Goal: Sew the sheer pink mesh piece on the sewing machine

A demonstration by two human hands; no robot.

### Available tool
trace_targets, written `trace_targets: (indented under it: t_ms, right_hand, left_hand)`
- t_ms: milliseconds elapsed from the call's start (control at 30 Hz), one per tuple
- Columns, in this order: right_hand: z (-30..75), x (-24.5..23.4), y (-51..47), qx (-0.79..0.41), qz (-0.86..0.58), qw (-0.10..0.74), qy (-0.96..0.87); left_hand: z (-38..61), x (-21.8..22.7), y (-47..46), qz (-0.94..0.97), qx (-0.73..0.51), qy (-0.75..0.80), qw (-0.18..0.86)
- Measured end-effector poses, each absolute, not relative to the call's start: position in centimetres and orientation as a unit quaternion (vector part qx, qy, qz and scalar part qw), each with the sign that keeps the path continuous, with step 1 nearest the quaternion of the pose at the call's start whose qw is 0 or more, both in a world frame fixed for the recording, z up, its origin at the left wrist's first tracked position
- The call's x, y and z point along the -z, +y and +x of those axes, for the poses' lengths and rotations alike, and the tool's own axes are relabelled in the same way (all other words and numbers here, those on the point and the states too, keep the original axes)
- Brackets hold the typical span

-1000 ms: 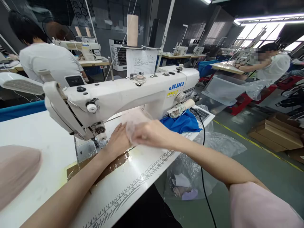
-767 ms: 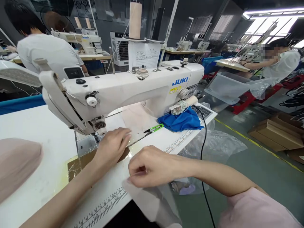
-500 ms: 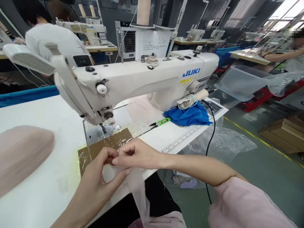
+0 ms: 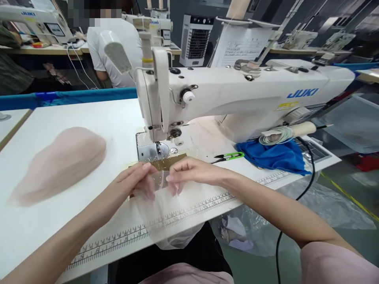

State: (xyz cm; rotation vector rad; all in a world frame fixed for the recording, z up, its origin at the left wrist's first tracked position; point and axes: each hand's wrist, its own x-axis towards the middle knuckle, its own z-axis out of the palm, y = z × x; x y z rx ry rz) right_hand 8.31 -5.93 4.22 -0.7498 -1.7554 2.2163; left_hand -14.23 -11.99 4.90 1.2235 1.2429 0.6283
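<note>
Between my hands, a sheer whitish fabric piece (image 4: 160,215) hangs over the table's front edge. My left hand (image 4: 139,179) pinches its upper edge on the left, fingers curled. My right hand (image 4: 188,173) is closed on the same edge a short way to the right. Just behind my hands lies a brown plate (image 4: 168,162) covered with clear tape, in front of the needle area of the white sewing machine (image 4: 192,90). The presser foot (image 4: 159,150) stands beyond my fingers, and the fabric is in front of it.
Sheer pink fabric pieces (image 4: 68,161) lie at the left. Green thread snips (image 4: 229,156) and a blue cloth (image 4: 272,156) sit right of my right hand. A ruler strip (image 4: 177,217) runs along the front edge. A black cable (image 4: 309,157) hangs down; a person (image 4: 115,51) sits beyond.
The view has swung left, so the machine appears farther right. My hands, close together before, have moved apart sideways, with the sheer fabric now spread between them.
</note>
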Motion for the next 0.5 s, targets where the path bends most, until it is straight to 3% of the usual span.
trace_targets:
  t_ms: [233,400,500]
  right_hand:
    - [7.8,-4.8,-3.9,-0.653,-0.282,0.068,-0.7]
    - [7.6,-5.1,-2.9,-0.54,-0.342,0.088,-0.764]
    - [7.3,-4.9,-3.0,-0.536,-0.367,0.09,-0.755]
  left_hand:
    - [-13.4,-3.7,-10.5,0.609,-0.277,0.518,0.532]
    - [-13.5,-3.3,-9.6,0.674,-0.259,0.546,0.426]
    - [-13.7,-2.9,-9.4,0.685,-0.248,0.573,0.375]
